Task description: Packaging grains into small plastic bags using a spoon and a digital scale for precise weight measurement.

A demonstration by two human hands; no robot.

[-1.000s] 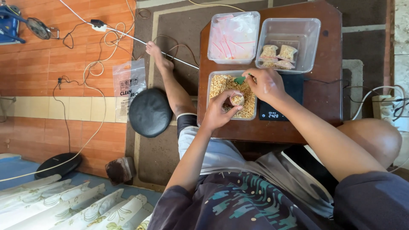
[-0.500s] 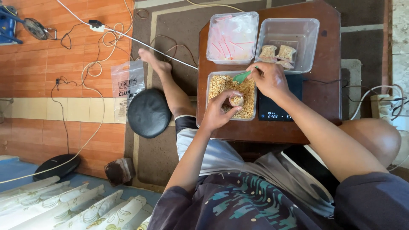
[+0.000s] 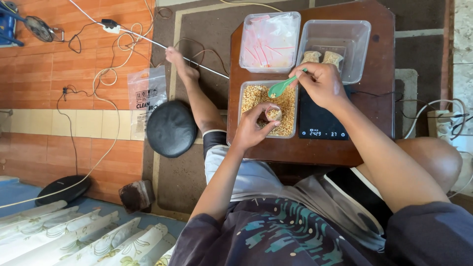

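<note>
Left hand (image 3: 252,129) pinched a small open bag (image 3: 274,114) over the grain tub (image 3: 245,129); right hand (image 3: 321,84) gripped a green scoop (image 3: 279,88) above it. Black scale (image 3: 320,120) sat just right; tub of packed bags (image 3: 355,49) behind, partly hidden by that hand

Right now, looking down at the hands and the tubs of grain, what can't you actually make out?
- Small bag in the left hand: fingers wrap it, so its fill level is hidden.
- Green spoon: the right hand covers its handle; its load is too small to see.
- Filled packets in the far tub: partly behind the right hand, so no count.
- Scale: its plate is partly under the wrist.
</note>
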